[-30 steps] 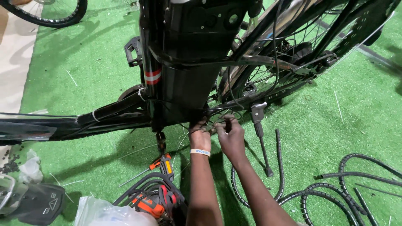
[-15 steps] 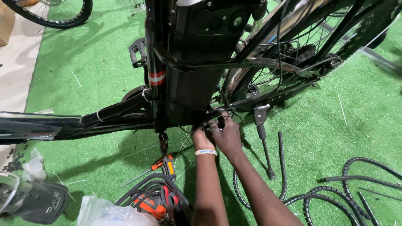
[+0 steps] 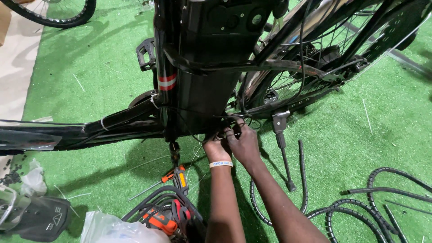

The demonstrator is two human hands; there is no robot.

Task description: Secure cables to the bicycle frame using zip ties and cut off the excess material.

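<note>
A black bicycle frame stands on green artificial turf, its boxy centre block over my hands. My left hand, with a white wristband, and my right hand are pressed together at the lower edge of the frame. Both pinch thin black cables by the bottom bracket. What sits between the fingers is mostly hidden. The kickstand stands just right of my right hand.
An orange-handled screwdriver and an orange-black tool lie near my left arm. Black spiral cable wrap curls over the turf at right. A clear plastic bag and a black part sit lower left. A pedal sticks out left.
Both hands have stayed at the same spot under the frame, with the fingers shifting slightly on the cables. The view has drifted a little downward.
</note>
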